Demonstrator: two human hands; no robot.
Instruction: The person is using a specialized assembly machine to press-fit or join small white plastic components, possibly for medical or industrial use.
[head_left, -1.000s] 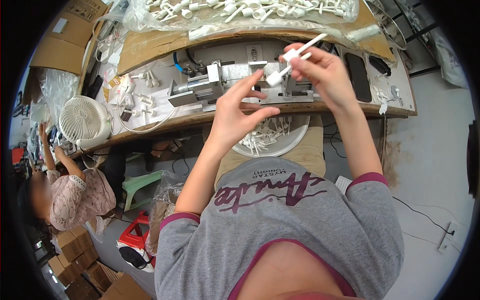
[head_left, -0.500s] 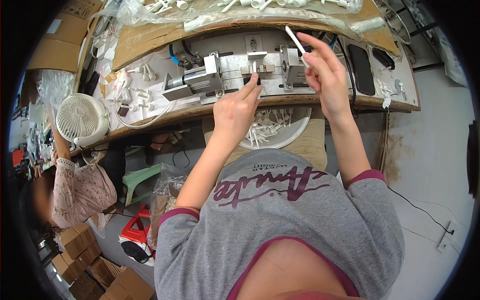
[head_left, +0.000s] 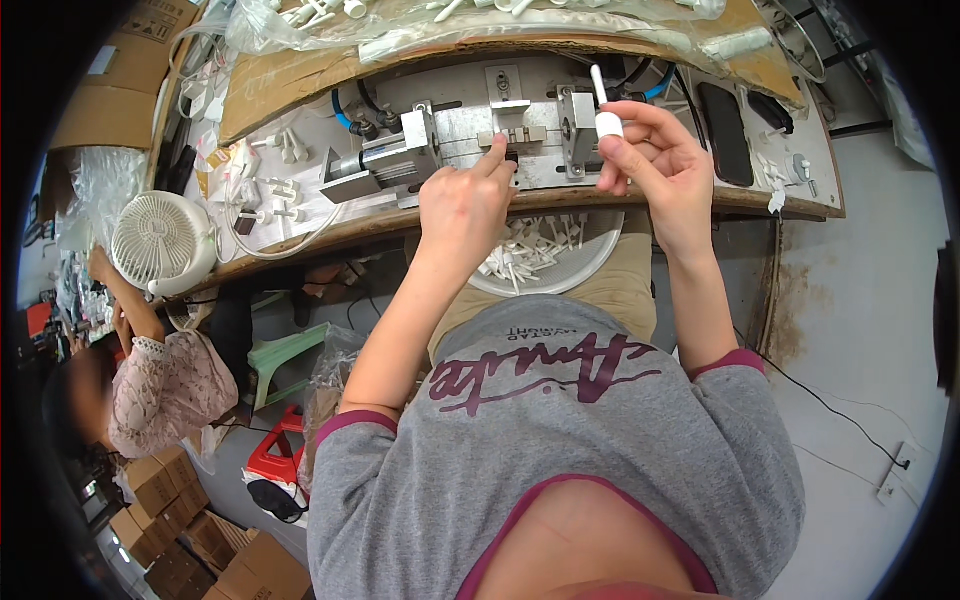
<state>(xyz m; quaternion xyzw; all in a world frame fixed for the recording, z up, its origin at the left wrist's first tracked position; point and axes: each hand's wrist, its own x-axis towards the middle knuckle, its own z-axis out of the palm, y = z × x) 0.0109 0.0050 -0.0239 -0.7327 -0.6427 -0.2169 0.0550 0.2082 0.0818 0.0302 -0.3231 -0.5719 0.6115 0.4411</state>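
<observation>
My right hand point(head_left: 665, 160) is closed on a white plastic applicator point(head_left: 608, 122), holding its wide cap between thumb and fingers, with the thin stem pointing up. It is raised over the right end of a metal clamping fixture point(head_left: 577, 125). At the middle of the fixture, my left hand point(head_left: 465, 205) reaches forward with index and middle fingers stretched out. Those fingertips are at the small metal holding block point(head_left: 520, 137); nothing shows in their grasp, and the thumb is hidden. Below the bench edge, a round pale tray point(head_left: 590, 270) holds many similar white parts.
A cardboard sheet point(head_left: 290, 95) with bagged white parts overhangs the bench's back. A white fan point(head_left: 160, 243) stands at left, a dark phone point(head_left: 726, 135) at right. Air cylinders point(head_left: 385, 160) flank the holding block. Another person point(head_left: 170, 390) sits at far left.
My right hand has turned the applicator more upright and shows its wide cap. My left hand has shifted slightly left, its fingers more spread. The white stem seen in the block earlier no longer shows.
</observation>
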